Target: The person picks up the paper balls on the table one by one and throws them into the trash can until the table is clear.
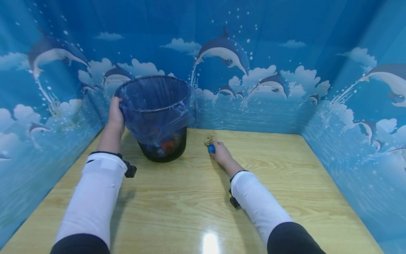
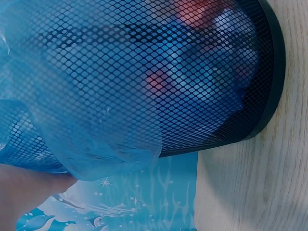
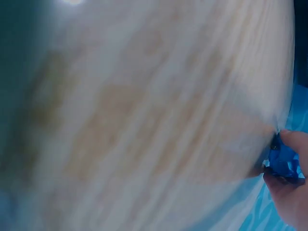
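Observation:
A black mesh trash bin (image 2: 226, 130) with a blue plastic bag (image 1: 152, 123) lining it stands at the back left of the table. My left hand (image 1: 116, 114) grips its left side near the rim, over the folded bag; some of the fingers are hidden. Crumpled red and pale bits (image 2: 192, 12) show through the mesh. To the right of the bin, my right hand (image 1: 221, 153) pinches a small, shiny blue crumpled-looking piece (image 3: 284, 161) low over the table. Just beyond those fingers lies a small gold-brown crumpled piece (image 1: 208, 140), touching or very near them.
The wood-grain table (image 1: 177, 204) is walled by a blue dolphin-print curtain (image 1: 253, 113) at the back and both sides. The bin is close to the back curtain. A bright light reflection lies on the table's front part.

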Demonstrator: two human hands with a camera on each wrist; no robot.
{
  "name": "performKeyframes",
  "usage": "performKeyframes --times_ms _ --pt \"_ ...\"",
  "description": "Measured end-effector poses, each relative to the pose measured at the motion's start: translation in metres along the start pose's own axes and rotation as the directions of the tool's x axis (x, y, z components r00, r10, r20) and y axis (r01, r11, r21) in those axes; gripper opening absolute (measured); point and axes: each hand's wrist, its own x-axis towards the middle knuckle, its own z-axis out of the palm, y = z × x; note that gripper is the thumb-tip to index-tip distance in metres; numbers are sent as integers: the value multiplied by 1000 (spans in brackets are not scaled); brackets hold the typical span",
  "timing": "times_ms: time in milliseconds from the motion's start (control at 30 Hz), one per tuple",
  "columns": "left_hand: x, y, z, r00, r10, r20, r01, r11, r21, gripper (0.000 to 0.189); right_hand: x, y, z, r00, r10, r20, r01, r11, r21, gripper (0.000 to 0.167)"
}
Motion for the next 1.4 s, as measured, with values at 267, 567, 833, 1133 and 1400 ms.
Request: performKeyframes --times_ms 267,567,833,1133,1400 --pt "0 0 0 1000 -5 5 5 1000 -7 68 -2 1 -3 1000 2 9 -2 1000 -11 47" --pt "-1 -2 0 1000 -10 -9 10 1000 -6 68 -6 2 -6 1000 -11 4 11 1000 -12 44" --pt "-1 -4 2 1000 -15 -10 15 1000 19 68 -9 4 -6 1000 -6 23 6 1000 -13 44" --pt "-2 2 2 1000 -7 -21 7 1000 2 69 -4 3 -15 1000 -14 20 14 1000 -12 44" --pt "-3 2 3 1000 3 -17 -3 1000 -3 68 -2 6 -18 1000 -4 17 4 1000 -11 43"
